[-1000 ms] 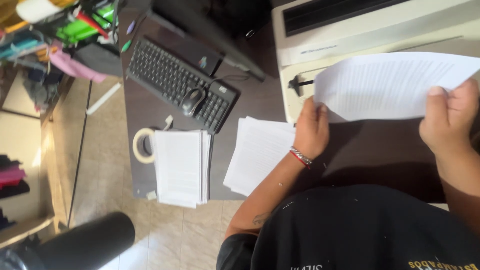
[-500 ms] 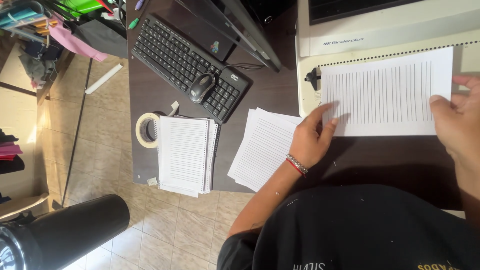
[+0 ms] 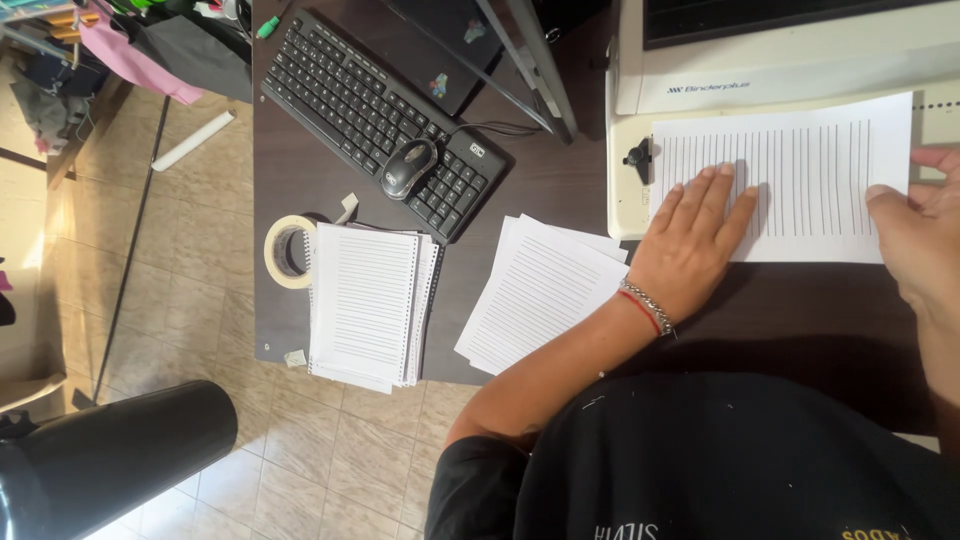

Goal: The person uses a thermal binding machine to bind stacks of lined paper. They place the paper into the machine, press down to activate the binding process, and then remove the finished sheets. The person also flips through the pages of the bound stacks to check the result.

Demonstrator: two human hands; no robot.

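Paper (image 3: 800,170), white and ruled, is laid flat on the binder (image 3: 625,205), its right edge flush with the binder's right side. It's pinned by the left hand (image 3: 690,245), fingers spread flat; the right hand (image 3: 925,235) is held loose and unclenched at the right edge. Bare dark desk (image 3: 560,180) is left between binder and keyboard (image 3: 385,120). Loose sheets (image 3: 535,295), a punched stack (image 3: 365,305) and tape (image 3: 285,250) are seen to the left.

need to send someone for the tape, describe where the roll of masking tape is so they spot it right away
Start at the dark desk and find the black keyboard with the mouse resting on it. Below the keyboard lies a stack of punched lined sheets; the roll of masking tape sits against that stack's left edge, near the desk's side. It is the only round, cream-coloured ring among flat white paper.
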